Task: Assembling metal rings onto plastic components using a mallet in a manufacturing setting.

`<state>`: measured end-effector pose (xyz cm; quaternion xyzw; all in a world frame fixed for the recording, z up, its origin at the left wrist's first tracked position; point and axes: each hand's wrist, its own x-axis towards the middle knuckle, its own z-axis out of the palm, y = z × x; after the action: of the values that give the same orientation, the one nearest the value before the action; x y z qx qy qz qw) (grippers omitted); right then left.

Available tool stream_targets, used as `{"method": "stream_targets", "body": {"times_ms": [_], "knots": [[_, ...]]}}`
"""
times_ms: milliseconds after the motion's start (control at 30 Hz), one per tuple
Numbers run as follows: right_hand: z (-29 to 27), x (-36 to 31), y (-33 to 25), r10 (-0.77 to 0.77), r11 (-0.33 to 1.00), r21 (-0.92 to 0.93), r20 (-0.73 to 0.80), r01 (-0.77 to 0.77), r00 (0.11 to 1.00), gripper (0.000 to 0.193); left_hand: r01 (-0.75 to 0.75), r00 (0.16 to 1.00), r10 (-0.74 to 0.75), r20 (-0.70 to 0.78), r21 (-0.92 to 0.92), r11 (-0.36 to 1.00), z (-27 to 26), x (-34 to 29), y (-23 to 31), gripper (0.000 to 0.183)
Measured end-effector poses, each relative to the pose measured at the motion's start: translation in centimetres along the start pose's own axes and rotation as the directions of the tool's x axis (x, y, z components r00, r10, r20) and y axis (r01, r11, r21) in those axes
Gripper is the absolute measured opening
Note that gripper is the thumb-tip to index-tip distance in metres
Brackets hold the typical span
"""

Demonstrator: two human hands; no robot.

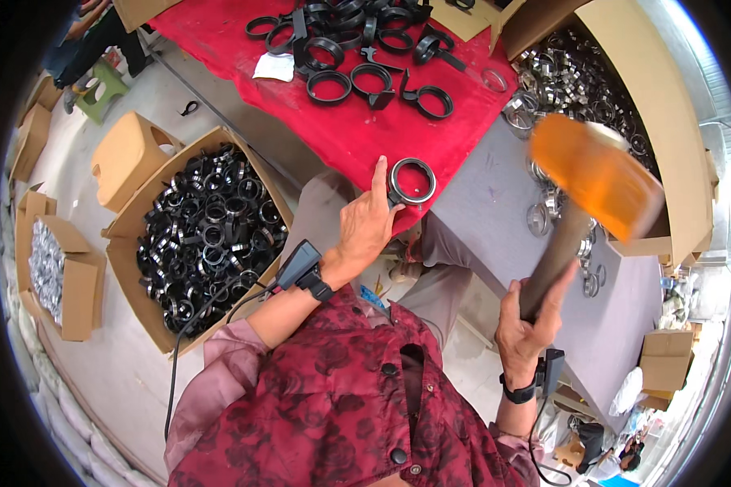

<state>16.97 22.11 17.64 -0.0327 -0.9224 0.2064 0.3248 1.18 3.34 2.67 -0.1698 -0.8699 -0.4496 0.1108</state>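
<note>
My left hand (364, 228) steadies a black ring with a silvery inner rim (392, 183) at the near corner of the red cloth (337, 134). Its index finger stretches along the ring's left side and the thumb touches the lower edge; what lies under the palm is hidden. With my right hand (528, 329) I grip the dark handle of a mallet (594, 180). The mallet's orange head is raised to the right of the ring and smeared by motion. Farther back on the cloth lies a pile of black rings with tabs (325, 53).
An open cardboard box (122, 260) of black rings stands at the left, beside a tan stool (127, 161). At the right, a large carton (681, 105) of metal rings spills onto the grey table (495, 191). A white scrap (274, 67) lies by the pile.
</note>
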Motion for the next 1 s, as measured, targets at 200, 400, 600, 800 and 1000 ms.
{"method": "stream_targets", "body": {"times_ms": [200,400,600,800,1000], "knots": [[4.1,-0.6,2.7,0.009,0.997,0.062,0.465,-0.043,0.885,0.082,-0.026,0.998,0.022,0.065,0.075,0.997,-0.2,0.3,0.1,0.085],[1.4,3.7,-0.7,0.125,0.980,0.142,0.100,-0.138,0.987,0.083,0.006,0.997,-0.012,0.082,0.077,0.997,-0.5,0.6,0.3,0.083],[4.4,1.1,2.0,0.055,0.998,-0.027,0.603,-0.049,0.796,0.089,-0.030,0.996,0.020,0.084,0.122,0.992,-0.7,0.8,0.7,0.080],[5.3,1.5,2.0,0.089,0.974,0.129,0.542,-0.187,0.836,0.091,0.070,0.976,-0.051,0.213,-0.082,0.994,-1.7,0.5,0.7,0.086],[5.0,2.0,1.3,0.212,0.928,0.140,0.561,-0.344,0.800,0.090,0.252,0.946,0.019,0.324,-0.770,0.586,-1.4,0.0,-2.0,0.084]]}}
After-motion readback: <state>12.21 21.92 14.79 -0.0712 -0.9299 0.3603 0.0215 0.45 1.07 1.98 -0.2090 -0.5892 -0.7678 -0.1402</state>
